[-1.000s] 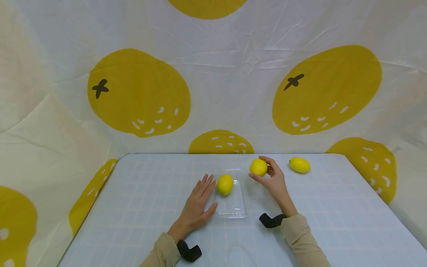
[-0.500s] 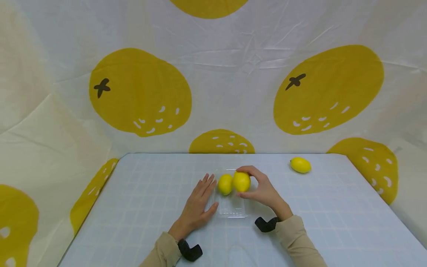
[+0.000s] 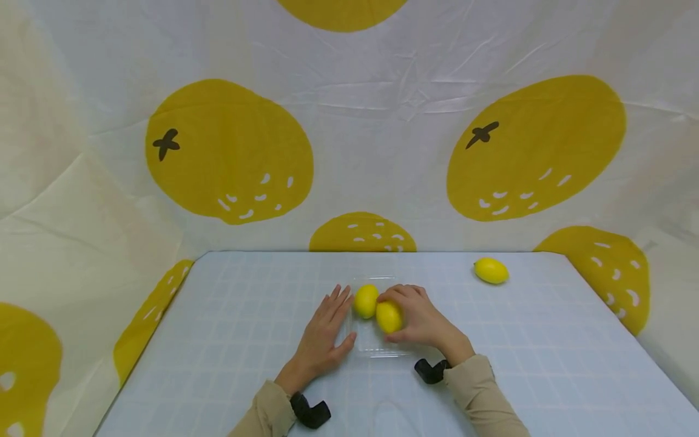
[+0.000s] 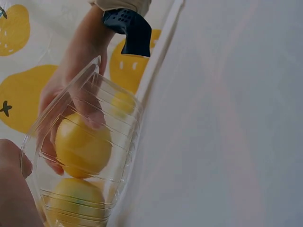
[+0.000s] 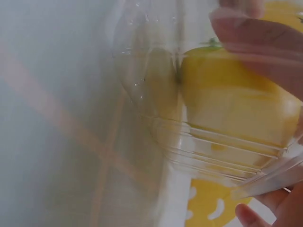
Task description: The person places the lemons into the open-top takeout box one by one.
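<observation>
A creased white sheet (image 3: pixel 377 164) with big yellow fruit prints (image 3: pixel 229 152) hangs at twelve o'clock behind the pale blue checked counter (image 3: pixel 229 309).

On the table (image 3: pixel 235 303) before me, a container (image 3: pixel 374 341) has my left hand (image 3: pixel 321 335) at its left edge and my right hand (image 3: pixel 425 318) over its right side, holding a lemon (image 3: pixel 389 317). Behind and left of that, just beside it, another lemon (image 3: pixel 365 301) lies in the container; a third lemon (image 3: pixel 491 271) rests well to the right, near the table's back edge
</observation>
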`<state>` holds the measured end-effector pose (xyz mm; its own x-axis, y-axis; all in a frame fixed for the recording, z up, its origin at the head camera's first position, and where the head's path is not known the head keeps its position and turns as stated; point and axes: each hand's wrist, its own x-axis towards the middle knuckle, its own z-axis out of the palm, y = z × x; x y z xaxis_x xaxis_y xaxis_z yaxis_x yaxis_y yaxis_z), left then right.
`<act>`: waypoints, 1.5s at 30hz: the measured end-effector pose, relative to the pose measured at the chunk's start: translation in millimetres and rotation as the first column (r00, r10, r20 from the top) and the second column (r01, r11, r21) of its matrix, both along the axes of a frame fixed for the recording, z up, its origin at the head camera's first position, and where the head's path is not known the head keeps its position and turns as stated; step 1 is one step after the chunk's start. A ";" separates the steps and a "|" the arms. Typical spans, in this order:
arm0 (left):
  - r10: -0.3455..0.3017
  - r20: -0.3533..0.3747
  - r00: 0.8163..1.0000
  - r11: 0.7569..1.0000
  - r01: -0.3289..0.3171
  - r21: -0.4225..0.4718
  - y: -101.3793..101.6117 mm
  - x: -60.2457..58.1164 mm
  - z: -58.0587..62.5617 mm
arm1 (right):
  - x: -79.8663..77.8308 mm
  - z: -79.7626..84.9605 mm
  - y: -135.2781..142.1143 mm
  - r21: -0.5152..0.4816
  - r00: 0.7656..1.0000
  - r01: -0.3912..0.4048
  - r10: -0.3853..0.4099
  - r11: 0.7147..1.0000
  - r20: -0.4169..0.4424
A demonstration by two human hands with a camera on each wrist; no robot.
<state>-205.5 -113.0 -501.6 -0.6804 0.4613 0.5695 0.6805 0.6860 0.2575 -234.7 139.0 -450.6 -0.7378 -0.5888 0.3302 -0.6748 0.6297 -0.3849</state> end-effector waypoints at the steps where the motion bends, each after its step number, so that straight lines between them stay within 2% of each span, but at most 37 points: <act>1: 0.002 -0.001 1.000 1.000 -0.002 -0.002 0.1 0.1 0.0 | 0.4 -0.2 -0.5 0.021 1.000 0.004 -0.004 1.000 -0.010; 6: -0.001 -0.001 1.000 1.000 0.001 0.002 0.5 0.5 0.6 | 3.0 -0.5 -2.1 0.074 1.000 0.009 -0.008 0.997 -0.009; 13: 0.002 0.002 1.000 1.000 -0.002 -0.002 -0.1 -0.2 -1.1 | 5.4 2.1 -3.7 0.113 0.999 0.011 -0.015 0.994 0.033; 32: -0.009 -0.005 1.000 1.000 0.009 0.008 -0.6 -1.1 -0.4 | 2.6 -0.3 1.0 0.051 0.999 -0.034 0.034 0.998 -0.001; 39: 0.002 0.012 1.000 1.000 -0.002 0.003 -0.8 -1.4 -1.3 | -0.3 8.1 8.3 -0.070 0.994 -0.054 0.060 0.996 0.086; 42: 0.002 0.016 1.000 1.000 -0.002 0.003 -0.9 -1.2 -2.2 | -5.7 11.3 21.9 -0.137 0.994 -0.030 0.044 0.990 0.099; 45: -0.001 0.004 1.000 1.000 0.001 0.002 -1.2 -1.7 -2.9 | -12.2 14.9 40.8 -0.194 0.997 0.025 -0.011 0.981 0.071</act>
